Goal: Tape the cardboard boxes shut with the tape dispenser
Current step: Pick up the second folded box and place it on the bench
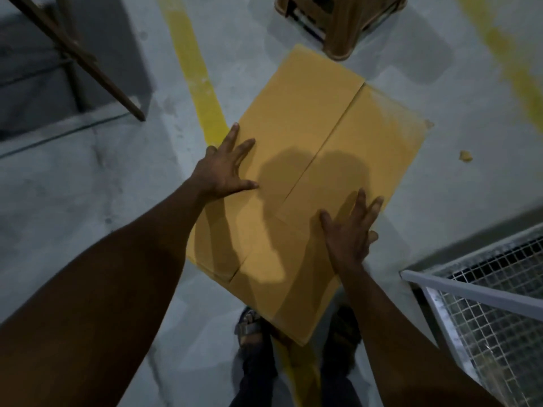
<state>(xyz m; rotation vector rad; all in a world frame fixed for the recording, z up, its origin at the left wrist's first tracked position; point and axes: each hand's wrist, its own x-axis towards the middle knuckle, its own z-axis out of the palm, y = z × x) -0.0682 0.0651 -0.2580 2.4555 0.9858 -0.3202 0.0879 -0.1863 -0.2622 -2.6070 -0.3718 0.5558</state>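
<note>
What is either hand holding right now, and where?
Nothing is gripped. The left hand and right hand lie open and flat on the cardboard box, one on each top flap beside the centre seam. No tape dispenser is visible.

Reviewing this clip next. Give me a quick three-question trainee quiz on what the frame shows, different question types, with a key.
1. True or false: a strip of tape already covers the seam between the flaps of the cardboard box.
2. Multiple choice: where is the left hand? A) flat on the left flap B) gripping a tape dispenser C) on the wire mesh cage
3. Fill in: the right hand lies open, fingers spread, on the box's ____ flap.

Key: 1 false, since the seam looks bare; 2 A; 3 right. No tape dispenser shows in the view.
</note>
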